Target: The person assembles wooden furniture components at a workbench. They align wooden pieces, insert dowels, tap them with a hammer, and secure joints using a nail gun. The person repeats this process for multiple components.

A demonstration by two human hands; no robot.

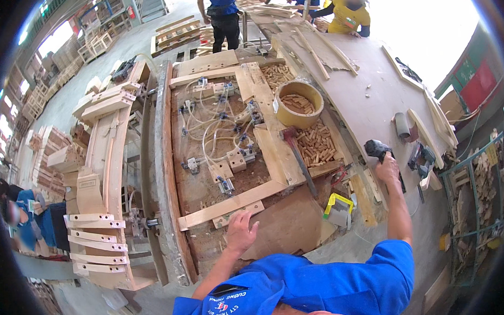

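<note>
My right hand [388, 168] reaches out to the right and is closed around a black power tool [378, 148] that looks like a nail gun. My left hand [241, 232] is open, fingers loosely spread, at the near edge of a wooden strip with holes [238, 214]. I cannot tell whether the fingertips touch it. This strip lies against the near rail of a wooden frame [231, 205]. Inside the frame are clear air hoses [211, 138] and small clamps. A hammer [301, 161] rests right of the frame, beside loose wooden dowels [317, 144].
A yellow round tub [300, 120] of dowels stands on the bench. A second tool [422, 158] and a grey cylinder [402, 126] lie at the right. Curved slats [98, 247] sit on the left rack. People work at the far side, including one in yellow [349, 19].
</note>
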